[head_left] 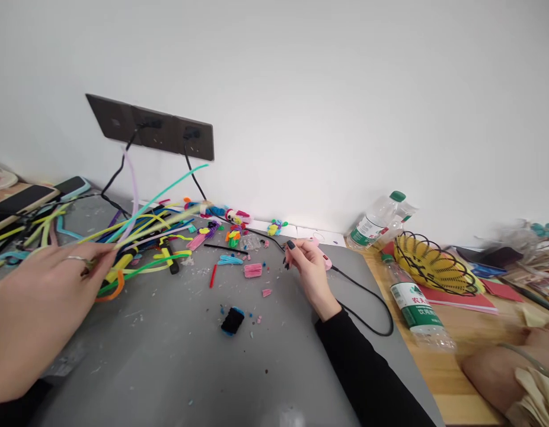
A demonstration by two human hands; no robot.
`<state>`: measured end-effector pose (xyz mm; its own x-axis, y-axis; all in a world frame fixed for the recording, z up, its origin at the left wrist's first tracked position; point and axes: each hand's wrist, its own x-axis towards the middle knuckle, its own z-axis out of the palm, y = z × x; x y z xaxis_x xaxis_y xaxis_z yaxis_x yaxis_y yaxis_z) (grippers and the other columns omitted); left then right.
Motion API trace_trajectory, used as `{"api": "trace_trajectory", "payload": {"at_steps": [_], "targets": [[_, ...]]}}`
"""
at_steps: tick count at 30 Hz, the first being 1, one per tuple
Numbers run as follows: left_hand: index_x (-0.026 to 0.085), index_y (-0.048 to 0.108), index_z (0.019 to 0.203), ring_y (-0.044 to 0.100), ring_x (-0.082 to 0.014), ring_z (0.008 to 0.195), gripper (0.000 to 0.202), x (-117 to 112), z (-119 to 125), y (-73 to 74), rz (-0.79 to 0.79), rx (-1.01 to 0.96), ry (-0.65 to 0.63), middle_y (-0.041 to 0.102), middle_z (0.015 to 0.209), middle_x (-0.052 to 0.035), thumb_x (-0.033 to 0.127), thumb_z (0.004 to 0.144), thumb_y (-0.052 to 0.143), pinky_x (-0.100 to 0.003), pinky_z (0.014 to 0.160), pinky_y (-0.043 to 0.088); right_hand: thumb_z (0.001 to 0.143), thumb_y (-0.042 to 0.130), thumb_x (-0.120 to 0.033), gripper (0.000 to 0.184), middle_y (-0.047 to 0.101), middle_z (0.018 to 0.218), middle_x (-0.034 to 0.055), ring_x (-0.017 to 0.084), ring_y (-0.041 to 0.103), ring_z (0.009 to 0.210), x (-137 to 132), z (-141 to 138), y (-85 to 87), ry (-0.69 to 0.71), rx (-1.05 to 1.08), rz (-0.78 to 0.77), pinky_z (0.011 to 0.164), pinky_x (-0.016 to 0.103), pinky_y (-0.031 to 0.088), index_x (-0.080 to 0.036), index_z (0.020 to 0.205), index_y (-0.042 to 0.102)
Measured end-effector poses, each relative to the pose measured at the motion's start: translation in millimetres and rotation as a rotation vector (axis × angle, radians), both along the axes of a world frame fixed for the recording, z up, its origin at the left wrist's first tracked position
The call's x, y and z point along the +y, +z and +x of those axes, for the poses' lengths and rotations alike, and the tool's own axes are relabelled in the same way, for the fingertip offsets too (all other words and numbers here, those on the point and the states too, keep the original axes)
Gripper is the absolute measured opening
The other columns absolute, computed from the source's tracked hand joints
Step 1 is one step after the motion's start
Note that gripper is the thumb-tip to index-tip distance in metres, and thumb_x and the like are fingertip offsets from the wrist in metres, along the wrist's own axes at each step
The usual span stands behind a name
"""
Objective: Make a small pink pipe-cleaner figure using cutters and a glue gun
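Note:
My left hand (pixel 56 296) pinches several pipe cleaners (pixel 168 188) in mint, lilac and pale yellow, which fan out up and to the right over a loose heap of others. My right hand (pixel 306 267) is closed in a pinch above the grey mat; whatever sits between its fingertips is hidden. Just behind it lies a pink glue gun (pixel 325 260) with a black cord, partly covered by the hand. Between the hands are folded pink pipe cleaner pieces (pixel 253 270), a blue bundle (pixel 230 260), a red stick (pixel 213 276) and a fuzzy black-and-blue block (pixel 232 321).
Small colourful pipe cleaner figures (pixel 277 226) line the wall. At right are water bottles (pixel 419 308), a yellow wire basket (pixel 428 261) and another person's arm (pixel 501 370). Phones (pixel 23 198) lie far left. Cords run to the wall sockets (pixel 150 127).

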<state>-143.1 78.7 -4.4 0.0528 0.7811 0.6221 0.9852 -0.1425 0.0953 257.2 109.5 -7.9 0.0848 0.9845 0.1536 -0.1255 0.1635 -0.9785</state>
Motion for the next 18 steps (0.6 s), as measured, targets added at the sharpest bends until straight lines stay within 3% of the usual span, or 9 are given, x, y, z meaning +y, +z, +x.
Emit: {"api": "trace_trajectory", "payload": {"at_steps": [2, 6, 8, 12, 15, 18], "targets": [[0.015, 0.071, 0.098, 0.069, -0.0367, 0.096, 0.037, -3, 22, 8.0, 0.072, 0.104, -0.059, 0.079, 0.095, -0.0162, 0.036, 0.105, 0.040, -0.042, 0.074, 0.049, 0.079, 0.081, -0.053, 0.036, 0.064, 0.072, -0.0024, 0.012, 0.056, 0.061, -4, -7, 5.4, 0.126, -0.016, -0.017, 0.061, 0.027, 0.047, -0.022, 0.092, 0.069], [0.022, 0.070, 0.093, 0.071, -0.0314, 0.085, 0.025, -1, 57, 14.6, 0.223, 0.160, -0.248, 0.081, 0.087, -0.0081, 0.027, 0.104, 0.048, -0.041, 0.073, 0.050, 0.077, 0.085, -0.044, 0.048, 0.067, 0.094, -0.0019, 0.010, 0.063, 0.066, -15, -37, 18.0, 0.498, -0.033, -0.152, 0.059, 0.024, 0.051, -0.025, 0.118, 0.067], [0.024, 0.072, 0.095, 0.070, -0.0289, 0.081, 0.021, -1, 67, 14.9, 0.274, 0.162, -0.364, 0.081, 0.086, -0.0063, 0.023, 0.102, 0.052, -0.040, 0.074, 0.052, 0.073, 0.089, -0.042, 0.055, 0.068, 0.099, -0.0015, 0.010, 0.064, 0.067, -15, -55, 22.3, 0.625, -0.020, -0.198, 0.058, 0.024, 0.053, -0.026, 0.120, 0.065], [0.027, 0.077, 0.101, 0.070, -0.0300, 0.083, 0.029, -4, 72, 11.0, 0.289, 0.163, -0.552, 0.082, 0.091, -0.0068, 0.014, 0.099, 0.050, -0.042, 0.078, 0.053, 0.074, 0.087, -0.054, 0.061, 0.072, 0.084, -0.0011, 0.012, 0.064, 0.063, -2, -89, 24.2, 0.690, 0.112, -0.242, 0.056, 0.024, 0.052, -0.025, 0.122, 0.063], [0.031, 0.078, 0.109, 0.072, -0.0298, 0.084, 0.040, -6, 70, 4.9, 0.285, 0.133, -0.641, 0.083, 0.093, -0.0053, 0.011, 0.098, 0.045, -0.043, 0.080, 0.053, 0.064, 0.094, -0.056, 0.055, 0.066, 0.073, -0.0035, 0.010, 0.057, 0.058, 11, -109, 20.4, 0.672, 0.159, -0.281, 0.054, 0.024, 0.050, -0.024, 0.103, 0.071], [0.032, 0.069, 0.130, 0.072, -0.0284, 0.080, 0.038, -6, 68, 0.5, 0.258, 0.093, -0.554, 0.082, 0.093, -0.0036, 0.018, 0.100, 0.050, -0.041, 0.076, 0.052, 0.057, 0.095, -0.059, 0.050, 0.059, 0.063, -0.0039, 0.009, 0.048, 0.052, 16, -122, 17.0, 0.612, 0.088, -0.246, 0.047, 0.024, 0.043, -0.021, 0.079, 0.072]]}}
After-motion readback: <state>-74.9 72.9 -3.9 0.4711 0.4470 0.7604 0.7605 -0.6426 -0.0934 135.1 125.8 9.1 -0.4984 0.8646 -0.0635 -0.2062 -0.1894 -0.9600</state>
